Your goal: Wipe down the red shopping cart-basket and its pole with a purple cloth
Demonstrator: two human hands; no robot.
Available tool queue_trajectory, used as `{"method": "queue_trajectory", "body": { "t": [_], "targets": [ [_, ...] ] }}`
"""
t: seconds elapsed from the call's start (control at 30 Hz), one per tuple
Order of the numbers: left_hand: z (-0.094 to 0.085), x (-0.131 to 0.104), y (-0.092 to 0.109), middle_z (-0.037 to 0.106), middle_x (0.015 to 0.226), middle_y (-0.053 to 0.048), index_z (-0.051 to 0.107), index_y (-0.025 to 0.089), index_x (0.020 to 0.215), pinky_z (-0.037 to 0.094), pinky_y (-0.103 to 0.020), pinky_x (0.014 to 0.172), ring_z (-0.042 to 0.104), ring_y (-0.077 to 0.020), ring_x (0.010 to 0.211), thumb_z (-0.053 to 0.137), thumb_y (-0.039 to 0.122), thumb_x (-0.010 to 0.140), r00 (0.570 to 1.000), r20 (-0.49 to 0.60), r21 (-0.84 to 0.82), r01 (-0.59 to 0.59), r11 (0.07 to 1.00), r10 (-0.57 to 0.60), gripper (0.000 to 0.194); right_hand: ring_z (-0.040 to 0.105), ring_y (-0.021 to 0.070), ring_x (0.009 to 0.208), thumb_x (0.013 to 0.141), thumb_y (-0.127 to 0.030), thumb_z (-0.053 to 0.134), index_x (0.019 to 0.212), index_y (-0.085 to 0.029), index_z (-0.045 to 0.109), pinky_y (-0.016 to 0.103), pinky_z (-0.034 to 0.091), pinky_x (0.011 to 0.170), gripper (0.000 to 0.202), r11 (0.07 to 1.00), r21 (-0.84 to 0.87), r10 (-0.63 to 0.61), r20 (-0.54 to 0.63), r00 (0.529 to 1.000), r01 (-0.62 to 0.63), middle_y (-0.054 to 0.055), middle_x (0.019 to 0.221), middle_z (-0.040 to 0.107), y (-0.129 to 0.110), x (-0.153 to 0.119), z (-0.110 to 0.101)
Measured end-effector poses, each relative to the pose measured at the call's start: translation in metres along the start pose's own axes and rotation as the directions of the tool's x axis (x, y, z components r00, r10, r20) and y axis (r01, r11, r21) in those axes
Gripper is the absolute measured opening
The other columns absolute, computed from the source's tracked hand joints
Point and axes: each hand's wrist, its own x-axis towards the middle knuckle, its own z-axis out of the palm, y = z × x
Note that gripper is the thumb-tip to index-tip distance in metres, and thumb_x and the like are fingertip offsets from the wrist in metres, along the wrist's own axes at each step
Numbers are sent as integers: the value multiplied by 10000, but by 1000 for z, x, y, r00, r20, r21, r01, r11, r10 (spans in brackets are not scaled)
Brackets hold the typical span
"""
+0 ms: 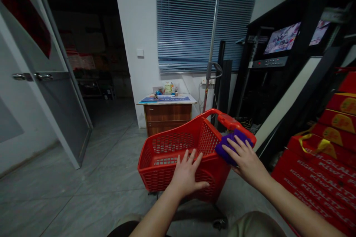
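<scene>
A red plastic shopping basket (167, 155) on a wheeled base stands on the floor in front of me, tilted, its red handle (225, 120) raised at the right. My left hand (187, 174) lies flat with spread fingers on the basket's near rim. My right hand (244, 159) presses a purple cloth (226, 145) against the basket's right side, just below the handle.
A small wooden cabinet (167, 113) with small items on top stands behind the basket under a blinded window. Stacked red cartons (322, 163) fill the right side beside a black shelf unit (280, 66). An open grey door (50, 92) stands left; grey tiled floor (91, 177) spreads around.
</scene>
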Motion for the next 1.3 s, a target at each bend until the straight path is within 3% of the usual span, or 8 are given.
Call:
{"method": "queue_trajectory", "body": {
  "t": [0.13, 0.33, 0.5, 0.67, 0.83, 1.03, 1.2, 1.3],
  "targets": [
    [5, 3, -2, 118, 1624, -72, 154, 288, 1551, 177, -623, 1144, 144, -405, 1464, 687, 756, 646, 1000, -7, -15, -26, 1000, 26, 1150, 314, 341, 1399, 717, -64, 605, 1371, -226, 502, 614, 257, 1120, 681, 995, 95, -30, 61, 998, 24, 104, 1441, 487, -17, 16, 9],
    [12, 4, 5, 185, 1607, -116, 185, 168, 1549, 201, -567, 1165, 193, -379, 1459, 605, 816, 665, 1000, -28, -57, -16, 998, 14, 1174, 344, 303, 1392, 725, -51, 571, 1389, -246, 485, 579, 278, 1127, 697, 969, 194, -167, 61, 984, 152, 77, 1453, 486, -57, 22, 29],
    [15, 2, 25, 171, 1607, -128, 87, 126, 1560, 231, -530, 1169, 188, -371, 1463, 576, 852, 647, 999, -5, -138, -43, 990, 43, 1265, 350, 274, 1395, 832, -46, 497, 1424, -305, 443, 576, 281, 1126, 648, 984, 106, -150, 28, 988, 146, 48, 1471, 470, -25, 8, 44],
    [29, 8, 70, 108, 1612, -160, 79, 119, 1560, 172, -575, 1173, 105, -405, 1470, 529, 913, 602, 998, -6, -200, -60, 978, 59, 1324, 303, 283, 1424, 935, -142, 451, 1478, -358, 339, 603, 311, 1102, 595, 982, 75, -178, 69, 982, 173, 39, 1491, 444, 18, -8, 50],
    [31, 7, 102, 6, 1605, -199, 59, 114, 1559, 123, -608, 1171, -11, -417, 1467, 517, 902, 642, 995, 16, -196, -97, 976, 103, 1293, 303, 275, 1428, 939, -146, 445, 1453, -346, 391, 600, 325, 1096, 554, 982, 136, -144, 109, 984, 129, 59, 1466, 474, 39, -19, 45],
    [17, -24, 71, -22, 1617, -103, 21, 180, 1563, 99, -499, 1214, 14, -304, 1491, 485, 831, 773, 942, 57, -179, -316, 932, 330, 1123, 259, 259, 1448, 834, -6, 411, 1429, -309, 433, 600, 306, 1108, 668, 971, 240, -33, 101, 994, 7, 76, 1473, 458, 42, -32, 46],
    [23, -37, 58, -66, 1608, -119, -20, 191, 1559, 87, -557, 1196, -11, -336, 1484, 482, 876, 722, 942, 84, -203, -303, 931, 325, 1192, 230, 267, 1459, 747, -11, 476, 1474, -292, 366, 585, 279, 1135, 787, 938, 344, -115, 178, 977, 47, 80, 1513, 405, -4, -45, 37],
    [29, -37, 59, -106, 1600, -126, -47, 211, 1555, 92, -607, 1175, -41, -364, 1474, 504, 875, 708, 943, 66, -230, -304, 924, 327, 1209, 231, 264, 1459, 816, -74, 505, 1503, -310, 299, 564, 310, 1131, 755, 925, 369, -179, 203, 963, 94, 72, 1528, 386, -26, -50, 30]
  ]
}}
